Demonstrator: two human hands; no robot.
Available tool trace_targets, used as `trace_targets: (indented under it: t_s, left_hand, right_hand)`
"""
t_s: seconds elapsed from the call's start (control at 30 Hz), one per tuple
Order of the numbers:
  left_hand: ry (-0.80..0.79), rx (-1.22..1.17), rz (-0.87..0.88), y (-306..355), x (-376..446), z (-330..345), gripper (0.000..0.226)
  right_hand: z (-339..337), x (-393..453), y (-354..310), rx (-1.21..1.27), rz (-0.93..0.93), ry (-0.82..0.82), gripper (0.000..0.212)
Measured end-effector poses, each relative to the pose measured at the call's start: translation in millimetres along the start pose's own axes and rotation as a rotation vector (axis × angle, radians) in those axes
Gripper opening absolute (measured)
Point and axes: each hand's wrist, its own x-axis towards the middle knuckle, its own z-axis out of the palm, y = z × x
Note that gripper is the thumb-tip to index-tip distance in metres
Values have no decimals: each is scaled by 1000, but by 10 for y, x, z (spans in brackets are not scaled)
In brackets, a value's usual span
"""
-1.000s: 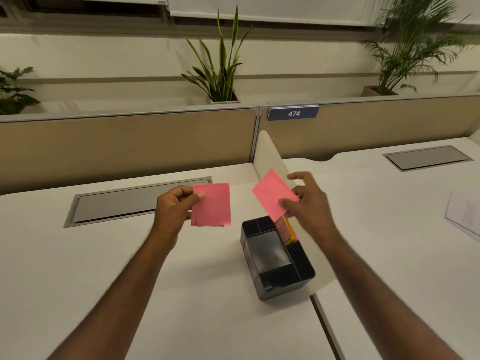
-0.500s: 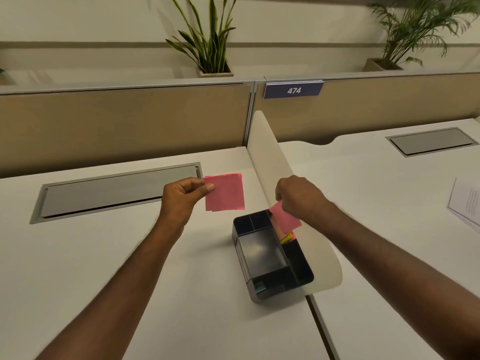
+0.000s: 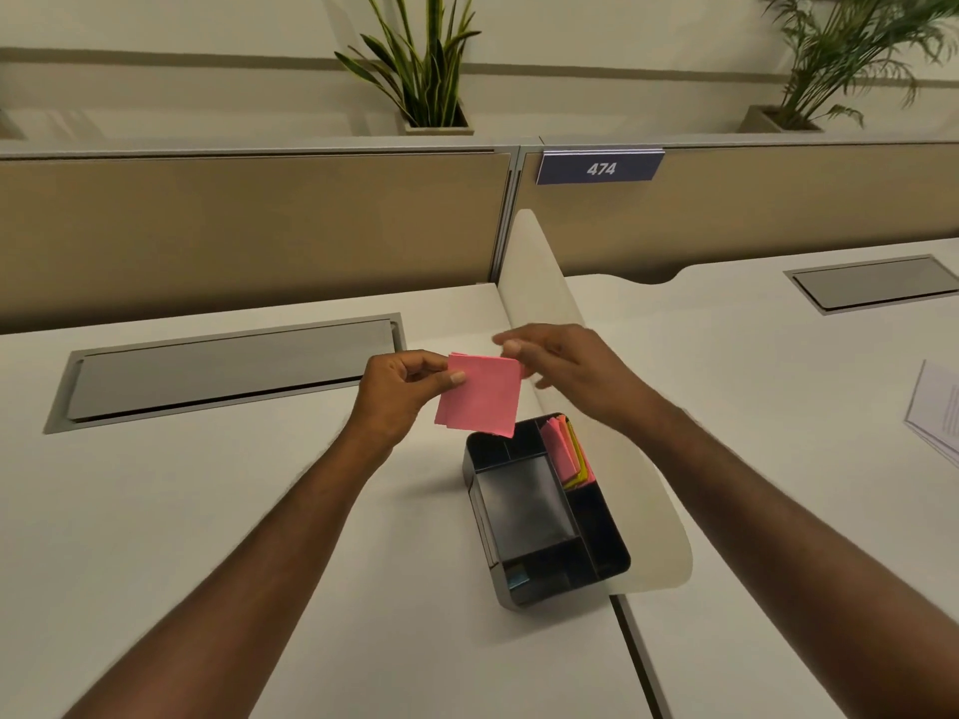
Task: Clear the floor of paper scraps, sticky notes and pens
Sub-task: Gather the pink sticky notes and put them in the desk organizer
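Note:
My left hand (image 3: 399, 394) pinches a small stack of pink sticky notes (image 3: 480, 397) by its left edge, above the white desk. My right hand (image 3: 565, 368) is at the stack's top right corner, thumb and fingertips touching it; I cannot tell whether they grip a note. Just below stands a black desk organizer (image 3: 529, 503) with several compartments. Its narrow right compartment holds pink, orange and yellow sticky notes (image 3: 565, 451) standing on edge. The floor is out of view.
A curved white divider (image 3: 539, 282) runs between two desks, right beside the organizer. A grey cable flap (image 3: 228, 368) lies at the left, another (image 3: 872, 280) at the far right. Printed paper sheets (image 3: 939, 407) lie at the right edge. Tan partitions and potted plants stand behind.
My right hand lowered one pink note into the organizer's right compartment, let it go, and came back up to the stack in my left hand. The view tilted down.

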Motion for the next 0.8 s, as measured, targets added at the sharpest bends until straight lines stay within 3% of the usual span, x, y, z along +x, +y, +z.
trace_targets:
  t_s: [0.13, 0.2, 0.3, 0.43, 0.5, 0.6, 0.67, 0.8]
  left_hand:
    - [-68, -9, 26, 58, 21, 135, 12]
    - [-71, 27, 54, 73, 27, 204, 14]
    - [-79, 130, 119, -4, -5, 271, 21]
    - [-7, 507, 244, -517, -170, 97, 35]
    - [11, 754, 192, -914, -252, -70, 49]
    - [-70, 1049, -67, -1454, -380, -240, 73]
    - [-118, 1215, -67, -1710, -446, -274, 79]
    - [-103, 1280, -30, -1822, -453, -278, 84]
  right_hand:
    - [49, -14, -26, -312, 2, -44, 34]
    - [65, -38, -12, -315, 28, -47, 25]
    - [-22, -36, 66, -364, 99, 57, 29]
    - [-162, -39, 200, -533, 275, 99, 28]
    - [-129, -62, 231, -611, 306, 69, 23]
    - [4, -89, 255, -658, 313, 48, 23]
    - [83, -105, 263, -678, 330, 28, 22]
    - [247, -180, 316, -682, 362, 34, 14]
